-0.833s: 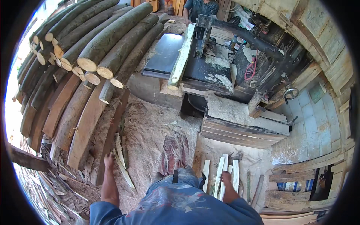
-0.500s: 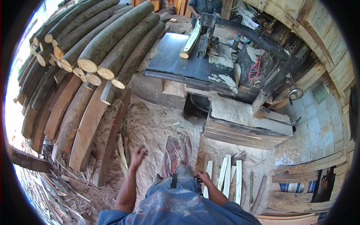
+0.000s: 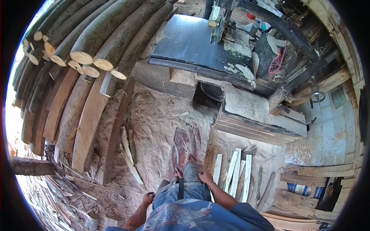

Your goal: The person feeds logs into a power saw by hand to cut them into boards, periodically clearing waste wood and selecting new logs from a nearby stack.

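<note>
My left hand (image 3: 148,198) hangs low beside my left thigh, fingers loosely curled with nothing seen in them. Against my right thigh rests my right hand (image 3: 205,177), also empty as far as shows. Ahead stands a saw with a dark metal table (image 3: 185,38), sawdust strewn over its right side. On its far part, beside the upright blade guide (image 3: 217,29), lies a pale wood piece (image 3: 213,17); only its near end shows. Several pale sawn strips (image 3: 233,169) lie on the floor right of my right hand.
Stacked logs (image 3: 115,38) fill the left, cut ends toward me. A sawdust-covered wooden box (image 3: 258,111) stands right of the saw's base. Thin offcuts (image 3: 42,196) litter the lower left. A handwheel (image 3: 317,97) sticks out at right. My bare feet stand on sawdust.
My left hand has dropped from out in front to beside my thigh. The pale wood piece has moved farther away across the saw table. My view has tipped down; the person beyond is mostly out of it.
</note>
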Demonstrator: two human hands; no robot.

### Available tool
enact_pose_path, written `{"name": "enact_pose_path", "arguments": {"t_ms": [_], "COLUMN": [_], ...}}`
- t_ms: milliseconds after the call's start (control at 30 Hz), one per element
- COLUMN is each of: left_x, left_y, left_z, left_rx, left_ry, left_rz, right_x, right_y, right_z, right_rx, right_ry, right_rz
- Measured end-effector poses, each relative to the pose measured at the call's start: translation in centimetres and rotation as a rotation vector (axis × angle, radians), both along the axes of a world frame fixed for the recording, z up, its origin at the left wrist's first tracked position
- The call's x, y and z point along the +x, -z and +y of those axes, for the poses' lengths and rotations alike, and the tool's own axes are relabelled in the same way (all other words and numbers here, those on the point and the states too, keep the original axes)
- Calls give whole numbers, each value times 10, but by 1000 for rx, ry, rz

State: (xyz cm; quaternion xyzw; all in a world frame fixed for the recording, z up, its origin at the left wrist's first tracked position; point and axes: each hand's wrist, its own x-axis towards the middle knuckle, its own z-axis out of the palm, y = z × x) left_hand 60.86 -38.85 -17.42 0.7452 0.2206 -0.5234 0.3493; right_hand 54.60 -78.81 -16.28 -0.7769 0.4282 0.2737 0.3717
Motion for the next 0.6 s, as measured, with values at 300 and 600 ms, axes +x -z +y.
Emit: {"name": "enact_pose_path", "arguments": {"t_ms": [300, 600], "left_x": [154, 221], "left_y": [-52, 0], "left_z": [-136, -212], "left_rx": [-292, -106], "left_ry": [-348, -246], "left_rz": [-283, -113], "right_x": [103, 197], "right_y": [-3, -10], "right_z": [-54, -171], "right_rx": [49, -18], "right_ry": [84, 22], "right_rz": [-244, -334]}}
